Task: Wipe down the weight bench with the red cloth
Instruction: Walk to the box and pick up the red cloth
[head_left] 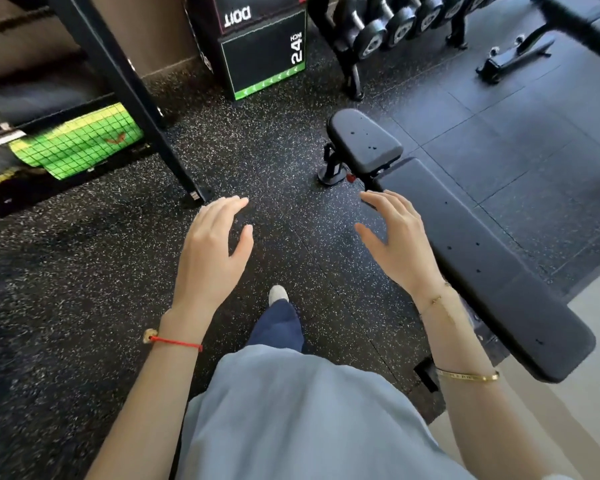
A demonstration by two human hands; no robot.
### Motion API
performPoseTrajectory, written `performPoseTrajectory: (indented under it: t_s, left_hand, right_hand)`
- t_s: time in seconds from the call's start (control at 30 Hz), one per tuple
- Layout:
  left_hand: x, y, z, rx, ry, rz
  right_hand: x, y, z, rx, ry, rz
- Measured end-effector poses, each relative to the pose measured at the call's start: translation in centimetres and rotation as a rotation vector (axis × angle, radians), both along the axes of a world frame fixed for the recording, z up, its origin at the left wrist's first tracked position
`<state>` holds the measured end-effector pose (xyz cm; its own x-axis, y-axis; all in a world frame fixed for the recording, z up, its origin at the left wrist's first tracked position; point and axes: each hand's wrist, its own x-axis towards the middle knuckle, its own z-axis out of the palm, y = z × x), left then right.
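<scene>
Grey shirt hem filled the bottom of the view, with a navy trouser leg and a pale shoe tip just past it on the floor.

Both forearms reached forward over the speckled rubber floor. Left hand was palm down, fingers relaxed and loosely spread, holding nothing. Red string bracelet sat on that wrist. Right hand was likewise loose, fingers slightly curved and apart, holding nothing. Thin chain lay at that wrist, gold bangle further up the forearm.

Bench lay to the right, long black pad running diagonally from lower right toward centre. Right hand hovered at the pad's near-left edge, fingertips over its upper corner; whether it touched the pad, I could not tell. Left hand was well apart from it, over bare floor. Small dark specks dotted the pad. Separate seat pad sat just beyond the long pad, its foot on the floor.

Red cloth: not in view, and neither hand held it.

Background: black rack post at left, with a green gridded mat on a low shelf. Plyo box marked 24 stood top centre, dumbbells on a rack beside it.
</scene>
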<state>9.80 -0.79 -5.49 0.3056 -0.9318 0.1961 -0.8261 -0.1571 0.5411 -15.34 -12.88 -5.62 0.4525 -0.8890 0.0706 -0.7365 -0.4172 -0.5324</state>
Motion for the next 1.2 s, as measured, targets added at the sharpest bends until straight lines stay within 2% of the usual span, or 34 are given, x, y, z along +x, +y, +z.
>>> performPoseTrajectory:
  t_s: [0.33,0.73,0.9,1.2]
  left_hand:
    - [14.0,-11.5,1.3,-0.001,-0.029,0.103]
    - [24.8,-25.4,0.8,0.059,0.007,0.156]
    - [29.4,-33.8,0.5,0.077,-0.004,0.165]
    - [38.0,-53.1,2.4,-0.004,-0.041,0.219]
  right_hand:
    - [16.4,-14.5,0.9,-0.042,-0.046,0.151]
    - [27.9,-29.4,-0.5,-0.004,-0.061,0.200]
    - [32.9,-38.3,-0.9,0.024,-0.074,0.223]
    - [42.1,-59.2,1.5,-0.053,-0.091,0.269]
